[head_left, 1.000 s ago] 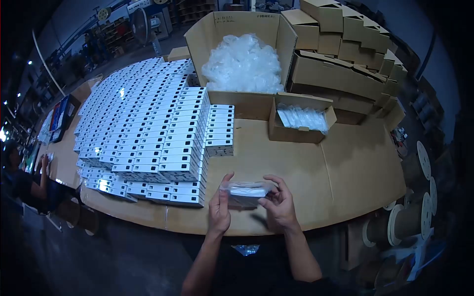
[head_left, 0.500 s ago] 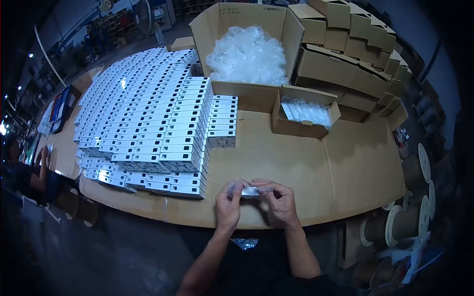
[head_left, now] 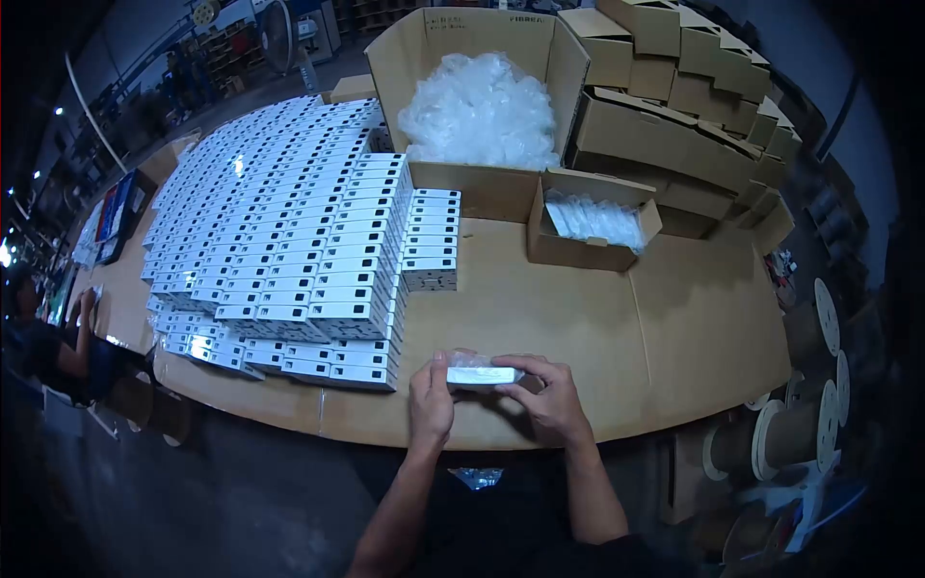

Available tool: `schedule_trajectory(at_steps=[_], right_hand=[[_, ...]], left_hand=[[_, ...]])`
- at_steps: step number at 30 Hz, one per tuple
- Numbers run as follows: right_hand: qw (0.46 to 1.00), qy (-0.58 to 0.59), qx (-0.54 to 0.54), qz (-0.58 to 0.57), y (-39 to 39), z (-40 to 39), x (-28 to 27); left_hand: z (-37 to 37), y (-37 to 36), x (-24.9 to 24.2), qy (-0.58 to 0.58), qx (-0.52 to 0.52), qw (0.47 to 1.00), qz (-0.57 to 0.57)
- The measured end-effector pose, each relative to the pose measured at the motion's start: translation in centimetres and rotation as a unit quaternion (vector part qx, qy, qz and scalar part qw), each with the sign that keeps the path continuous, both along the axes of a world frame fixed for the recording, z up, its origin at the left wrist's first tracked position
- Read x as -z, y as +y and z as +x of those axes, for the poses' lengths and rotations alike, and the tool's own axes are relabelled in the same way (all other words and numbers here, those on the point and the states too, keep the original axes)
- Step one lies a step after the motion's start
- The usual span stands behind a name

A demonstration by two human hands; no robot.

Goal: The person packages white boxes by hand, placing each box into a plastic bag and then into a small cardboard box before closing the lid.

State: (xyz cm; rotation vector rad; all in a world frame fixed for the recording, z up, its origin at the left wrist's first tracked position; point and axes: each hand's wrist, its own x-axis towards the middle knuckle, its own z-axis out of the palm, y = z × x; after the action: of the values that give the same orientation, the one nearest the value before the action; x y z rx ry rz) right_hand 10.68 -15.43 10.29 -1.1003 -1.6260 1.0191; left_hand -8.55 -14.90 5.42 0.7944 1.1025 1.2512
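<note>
A small white box [head_left: 481,375] with clear plastic film [head_left: 469,357] behind its upper edge is held level over the front of the cardboard-covered table. My left hand [head_left: 431,401] grips its left end, with the thumb up at the corner. At the right end, the fingers and thumb of my right hand [head_left: 550,397] pinch it. To the left of my hands rises a large stack of similar white boxes [head_left: 279,231] with small dark square openings.
Behind the table surface [head_left: 540,318] stand a large carton of clear plastic bags [head_left: 482,111] and a smaller carton [head_left: 578,252] of bagged items. Folded cartons [head_left: 674,140] are piled back right. Cable spools [head_left: 771,438] stand right. Another person [head_left: 58,347] is at the far left.
The held item has turned so that its long white side shows. My left hand has shifted slightly left, and its thumb has moved from the front to the item's end.
</note>
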Motion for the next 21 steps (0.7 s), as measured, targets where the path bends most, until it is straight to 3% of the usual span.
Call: schedule_trajectory(at_steps=[1, 7, 10, 14, 21], right_hand=[[0.999, 0.004, -0.002, -0.040, 0.0, 0.2, 0.3], [0.999, -0.033, 0.004, 0.036, 0.5, 1.5, 0.7], [0.998, -0.031, -0.002, 0.054, 0.6, 2.1, -0.5], [0.992, -0.092, -0.023, 0.080, 1.0, 3.2, -0.9], [0.942, -0.263, -0.096, 0.183, 3.5, 6.1, -3.6]], left_hand=[[-0.5, 0.1, 0.2, 0.039, 0.025, 0.999, 0.011], [-0.5, -0.4, -3.5, -0.009, 0.053, 0.995, 0.079], [-0.7, -0.5, -3.0, -0.026, 0.126, 0.977, 0.167], [-1.6, 0.8, -2.3, 0.040, 0.210, 0.961, 0.175], [0.1, 3.0, -3.9, 0.167, 0.217, 0.943, 0.190]])
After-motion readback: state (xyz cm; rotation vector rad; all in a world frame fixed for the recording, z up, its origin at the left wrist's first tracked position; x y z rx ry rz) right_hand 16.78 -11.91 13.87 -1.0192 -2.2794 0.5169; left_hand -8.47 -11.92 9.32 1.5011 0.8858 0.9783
